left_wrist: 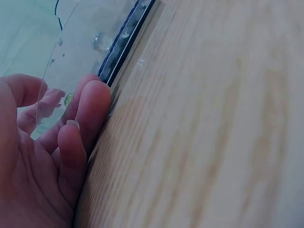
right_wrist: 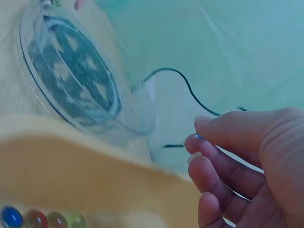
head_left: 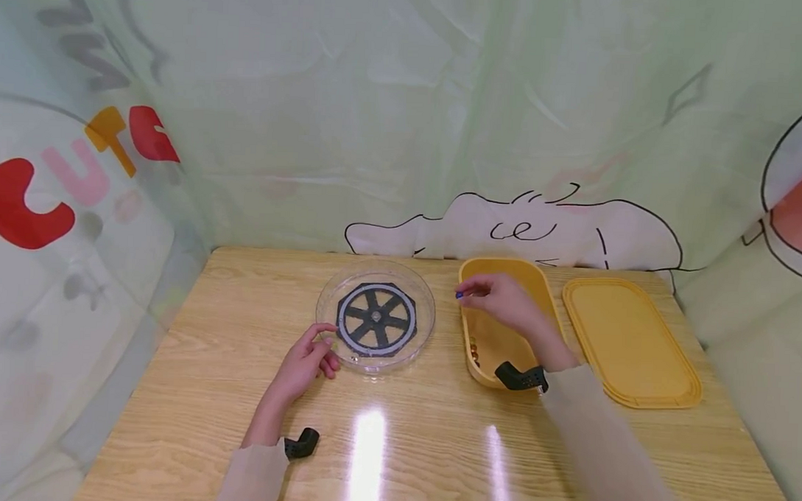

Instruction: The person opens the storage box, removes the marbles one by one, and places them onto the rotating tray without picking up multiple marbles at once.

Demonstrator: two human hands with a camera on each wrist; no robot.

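My left hand point(head_left: 304, 363) holds the left rim of a clear round dish point(head_left: 426, 340), its fingers about the wall. Inside the dish lies a dark piece with spokes and a pale ring point(head_left: 409, 321). A clear marble point(left_wrist: 100, 42) sits near the dish's wall, and a yellow-green marble point(left_wrist: 69, 99) shows by my left fingers. Above the left side of a yellow box point(head_left: 551, 291), my right hand point(head_left: 501, 302) pinches a small blue marble point(head_left: 460, 294) between thumb and fingertip. In the right wrist view the fingers mostly hide it.
Several marbles point(right_wrist: 37, 219), among them blue, red and yellow-green ones, lie along the box's inner edge. A flat yellow lid point(head_left: 636, 343) is on the wooden table point(head_left: 240, 304), right of the box. A printed curtain point(head_left: 299, 129) hangs behind and beside the table.
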